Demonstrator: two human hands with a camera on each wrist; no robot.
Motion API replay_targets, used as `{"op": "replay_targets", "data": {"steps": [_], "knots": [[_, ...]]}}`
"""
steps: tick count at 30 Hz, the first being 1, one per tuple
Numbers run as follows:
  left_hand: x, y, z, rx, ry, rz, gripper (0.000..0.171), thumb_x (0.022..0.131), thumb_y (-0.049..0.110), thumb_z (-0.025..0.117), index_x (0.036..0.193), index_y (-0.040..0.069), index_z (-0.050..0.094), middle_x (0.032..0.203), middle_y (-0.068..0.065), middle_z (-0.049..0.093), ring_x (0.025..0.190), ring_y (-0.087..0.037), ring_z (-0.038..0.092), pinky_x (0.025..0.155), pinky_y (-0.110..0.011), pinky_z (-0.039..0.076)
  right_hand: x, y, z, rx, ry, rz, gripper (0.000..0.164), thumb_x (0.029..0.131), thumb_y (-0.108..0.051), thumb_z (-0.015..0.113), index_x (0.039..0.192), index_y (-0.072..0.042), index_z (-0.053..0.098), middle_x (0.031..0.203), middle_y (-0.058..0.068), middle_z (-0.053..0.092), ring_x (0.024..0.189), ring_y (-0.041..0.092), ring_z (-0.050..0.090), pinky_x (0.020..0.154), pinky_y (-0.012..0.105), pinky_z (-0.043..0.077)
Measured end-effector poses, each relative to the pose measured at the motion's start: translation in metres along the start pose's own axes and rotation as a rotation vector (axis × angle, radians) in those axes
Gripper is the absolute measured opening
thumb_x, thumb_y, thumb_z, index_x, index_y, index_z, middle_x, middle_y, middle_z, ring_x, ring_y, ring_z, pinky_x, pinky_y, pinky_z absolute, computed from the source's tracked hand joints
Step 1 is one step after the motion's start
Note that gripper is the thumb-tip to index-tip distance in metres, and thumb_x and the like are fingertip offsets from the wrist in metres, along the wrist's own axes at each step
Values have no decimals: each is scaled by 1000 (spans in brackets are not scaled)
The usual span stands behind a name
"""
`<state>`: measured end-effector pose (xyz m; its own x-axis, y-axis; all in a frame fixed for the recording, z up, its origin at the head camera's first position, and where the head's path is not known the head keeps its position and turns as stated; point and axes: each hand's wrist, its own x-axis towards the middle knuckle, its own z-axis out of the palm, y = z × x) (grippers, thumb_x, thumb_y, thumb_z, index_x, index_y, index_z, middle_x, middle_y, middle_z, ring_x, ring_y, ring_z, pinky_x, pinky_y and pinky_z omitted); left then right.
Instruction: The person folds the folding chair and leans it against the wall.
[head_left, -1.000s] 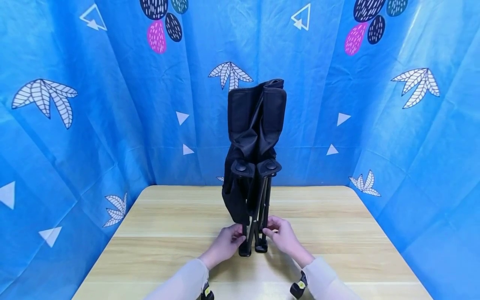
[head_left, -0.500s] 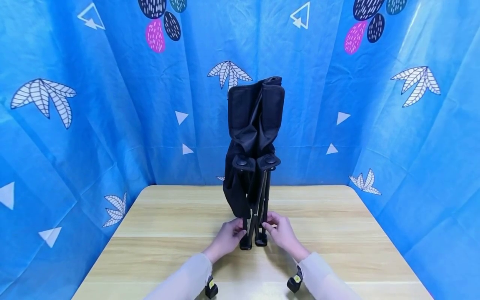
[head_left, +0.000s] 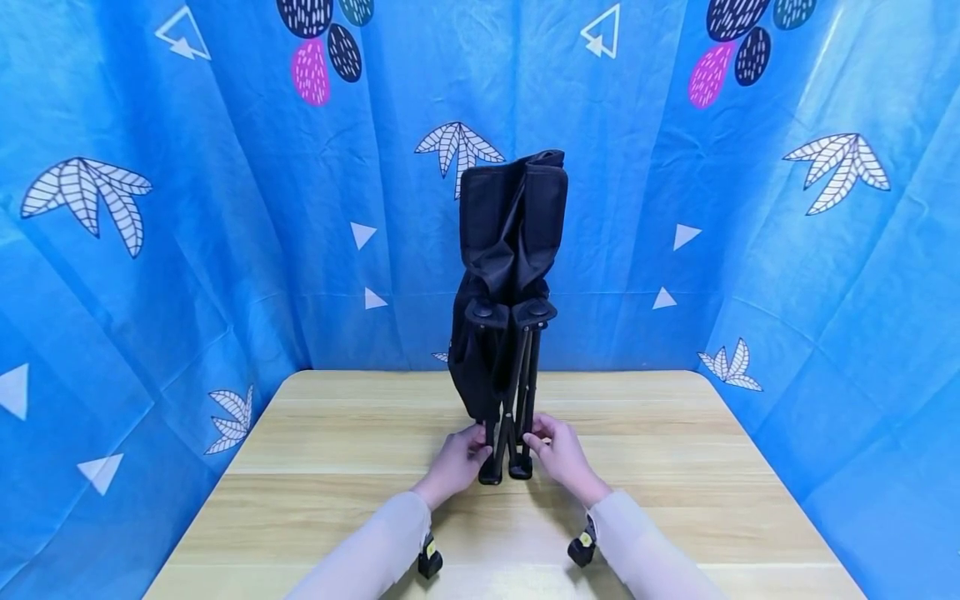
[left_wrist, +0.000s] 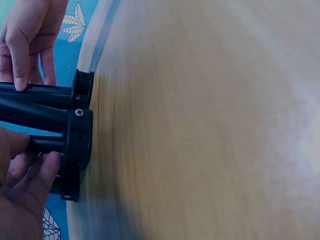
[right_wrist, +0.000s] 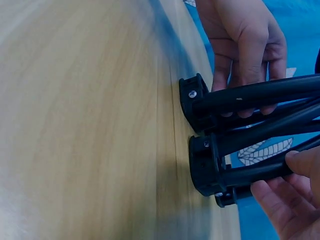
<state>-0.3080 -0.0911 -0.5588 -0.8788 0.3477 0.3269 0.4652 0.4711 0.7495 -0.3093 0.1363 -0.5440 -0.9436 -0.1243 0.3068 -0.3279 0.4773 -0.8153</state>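
A folded black camp chair stands upright on its feet near the middle of the table, its fabric bunched above thin tubular legs. My left hand pinches a leg low on the left side, thumb in front. On the opposite side, my right hand holds another leg between thumb and fingers. The left wrist view shows the black plastic feet close together, with the left fingers on a leg just above them. In the right wrist view, the right thumb lies on a leg.
The light wooden table has rounded far corners and surface on both sides of the chair. A blue patterned curtain hangs behind the table and along both sides. Small black wrist cameras sit under the sleeves.
The chair has slid a little away from me toward the table's far edge, with both hands moving along with it. The hold on the legs looks the same.
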Motion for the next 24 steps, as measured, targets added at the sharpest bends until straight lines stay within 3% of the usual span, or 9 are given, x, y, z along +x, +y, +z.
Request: {"op": "replay_targets", "data": {"steps": [12, 19, 24], "knots": [[14, -7, 2, 43, 14, -40, 11, 103, -2, 68, 113, -1, 71, 104, -15, 76, 98, -31, 77, 88, -40, 65, 15, 5, 2, -13, -5, 3, 5, 98, 1, 74, 101, -2, 72, 91, 5, 75, 89, 15, 71, 84, 30, 63], [25, -12, 1, 87, 12, -3, 7, 102, -3, 67, 109, -1, 69, 102, -16, 77, 96, -32, 78, 88, -41, 65, 22, 7, 2, -10, 10, 25, 7, 100, 0, 72, 106, -2, 74, 95, 7, 76, 92, 17, 71, 83, 27, 60], [30, -16, 1, 101, 4, -13, 6, 103, -1, 67, 108, 1, 69, 103, -15, 77, 97, -30, 77, 90, -42, 64, 28, 10, 3, -13, 2, 33, 6, 100, 0, 72, 105, -3, 73, 96, 7, 75, 91, 15, 70, 81, 26, 58]]}}
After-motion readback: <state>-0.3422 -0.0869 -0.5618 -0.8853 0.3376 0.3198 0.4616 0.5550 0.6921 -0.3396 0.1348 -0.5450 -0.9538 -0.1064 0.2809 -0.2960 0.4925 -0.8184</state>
